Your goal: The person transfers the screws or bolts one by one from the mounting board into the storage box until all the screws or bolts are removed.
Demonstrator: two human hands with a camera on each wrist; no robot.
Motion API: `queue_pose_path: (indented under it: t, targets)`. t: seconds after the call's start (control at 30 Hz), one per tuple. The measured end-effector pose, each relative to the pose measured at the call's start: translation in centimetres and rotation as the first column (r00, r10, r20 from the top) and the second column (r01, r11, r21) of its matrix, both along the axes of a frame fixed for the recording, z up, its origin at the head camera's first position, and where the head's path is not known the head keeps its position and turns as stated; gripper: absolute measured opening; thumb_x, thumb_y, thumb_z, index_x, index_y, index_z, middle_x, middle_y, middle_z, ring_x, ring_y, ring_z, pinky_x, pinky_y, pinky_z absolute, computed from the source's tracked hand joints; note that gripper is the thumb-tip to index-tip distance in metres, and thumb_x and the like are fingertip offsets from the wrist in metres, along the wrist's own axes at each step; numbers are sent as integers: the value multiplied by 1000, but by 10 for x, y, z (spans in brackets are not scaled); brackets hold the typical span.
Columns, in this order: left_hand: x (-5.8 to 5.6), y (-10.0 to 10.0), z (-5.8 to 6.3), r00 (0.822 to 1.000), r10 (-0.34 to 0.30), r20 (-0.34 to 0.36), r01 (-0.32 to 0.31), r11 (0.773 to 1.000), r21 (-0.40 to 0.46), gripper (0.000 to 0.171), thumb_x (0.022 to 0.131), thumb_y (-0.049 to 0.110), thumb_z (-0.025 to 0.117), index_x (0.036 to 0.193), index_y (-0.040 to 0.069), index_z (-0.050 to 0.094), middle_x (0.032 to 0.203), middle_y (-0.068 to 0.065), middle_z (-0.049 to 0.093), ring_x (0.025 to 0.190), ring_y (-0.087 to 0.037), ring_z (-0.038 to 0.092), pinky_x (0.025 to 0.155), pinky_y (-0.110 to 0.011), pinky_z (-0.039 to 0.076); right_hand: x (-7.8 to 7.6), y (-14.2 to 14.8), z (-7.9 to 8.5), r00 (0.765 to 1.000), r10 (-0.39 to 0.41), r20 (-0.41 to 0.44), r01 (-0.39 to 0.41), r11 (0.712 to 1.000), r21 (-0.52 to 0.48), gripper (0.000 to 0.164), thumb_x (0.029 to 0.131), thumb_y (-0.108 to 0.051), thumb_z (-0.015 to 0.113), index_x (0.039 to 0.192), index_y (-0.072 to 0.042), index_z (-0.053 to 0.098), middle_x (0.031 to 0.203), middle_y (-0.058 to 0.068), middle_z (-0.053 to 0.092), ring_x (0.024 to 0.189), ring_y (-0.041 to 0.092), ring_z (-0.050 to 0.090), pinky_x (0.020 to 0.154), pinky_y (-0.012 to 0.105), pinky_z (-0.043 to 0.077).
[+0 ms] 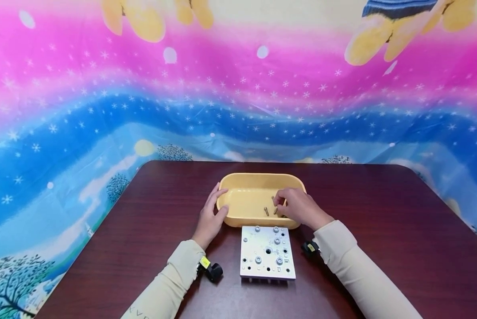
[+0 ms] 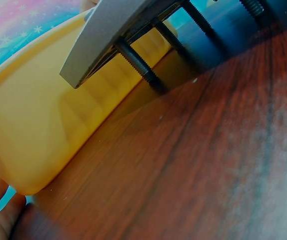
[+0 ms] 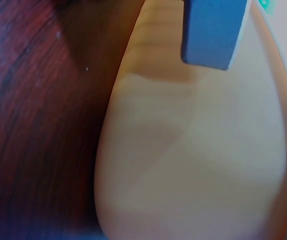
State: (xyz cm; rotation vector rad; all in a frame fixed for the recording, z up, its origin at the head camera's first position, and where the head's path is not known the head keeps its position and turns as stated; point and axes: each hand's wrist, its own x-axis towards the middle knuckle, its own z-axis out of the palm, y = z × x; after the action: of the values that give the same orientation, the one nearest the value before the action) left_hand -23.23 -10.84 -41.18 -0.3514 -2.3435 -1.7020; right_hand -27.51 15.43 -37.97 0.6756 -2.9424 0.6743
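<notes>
A yellow plastic tray lies across the table in the head view. My left hand holds it by its left end, fingers over the rim and thumb at the front corner. Over the tray's right part, my right hand reaches in with curled fingers, fingertips down among several small screws. I cannot tell whether a screw is pinched there. Directly in front of the tray is a silver metal plate with holes and several socket-head screws in it. Threaded shanks stick out below the plate in the left wrist view.
The dark red-brown wooden table runs back to a colourful printed cloth. Wrist cameras hang close on both sides of the plate. In the right wrist view the plate's corner overlaps the tray wall.
</notes>
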Motion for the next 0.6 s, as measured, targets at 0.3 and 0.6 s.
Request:
queue_pose_path:
  t: [0.3, 0.6]
  targets:
    - [-22, -4, -32, 1000, 27, -14, -27, 1000, 3, 45, 94, 9, 57, 138, 16, 52, 157, 3, 25, 144, -19, 23, 112, -49, 24, 0, 0, 0, 1000, 1, -14, -1, 1000, -3, 6, 80, -11, 66, 82, -16, 68, 83, -7, 59, 70, 11, 51, 62, 32, 42]
    - [-21, -6, -32, 999, 18, -39, -18, 1000, -9, 45, 94, 13, 56, 138, 22, 52, 156, 12, 26, 143, -13, 23, 112, -47, 25, 2, 0, 0, 1000, -3, -9, 3, 1000, -2, 6, 81, -11, 66, 82, -16, 68, 84, -6, 58, 70, 11, 51, 62, 32, 42]
